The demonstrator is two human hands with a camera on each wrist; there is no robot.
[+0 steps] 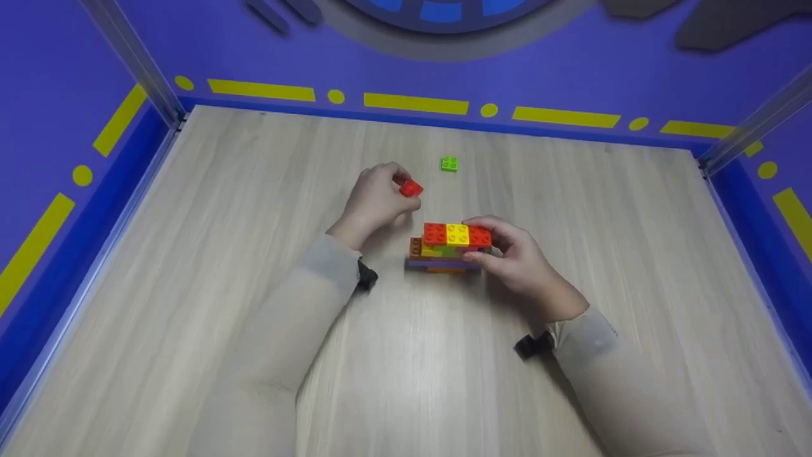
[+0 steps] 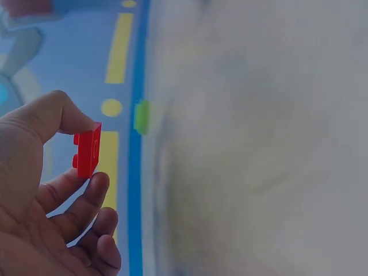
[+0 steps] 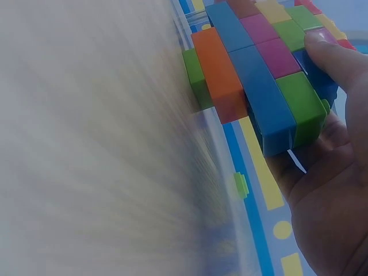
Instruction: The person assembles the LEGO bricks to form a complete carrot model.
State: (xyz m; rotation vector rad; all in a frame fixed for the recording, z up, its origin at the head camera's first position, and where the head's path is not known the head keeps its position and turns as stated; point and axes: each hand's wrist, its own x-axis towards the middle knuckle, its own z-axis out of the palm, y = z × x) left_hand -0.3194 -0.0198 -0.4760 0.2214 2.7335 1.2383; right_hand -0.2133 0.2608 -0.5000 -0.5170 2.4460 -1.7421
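Observation:
Between thumb and fingertips my left hand (image 1: 380,195) pinches a red toy brick (image 2: 88,152), its studs turned towards the palm in the left wrist view. My right hand (image 1: 519,254) grips the right end of a built block of many-coloured toy bricks (image 3: 261,75), thumb on the near side and fingers behind it. Red and yellow bricks (image 1: 457,235) form its top row, studs up. Lower layers show blue, orange, green, purple and brown. The red brick is apart from the block, up and to its left. Part of the block's far side is hidden.
A lime green brick (image 1: 449,164) lies studs up on the wooden tabletop (image 1: 406,381), beyond both hands. Blue-purple panels (image 1: 406,76) with yellow marks wall the table at the back and both sides. Each wrist carries a small black device (image 1: 534,346).

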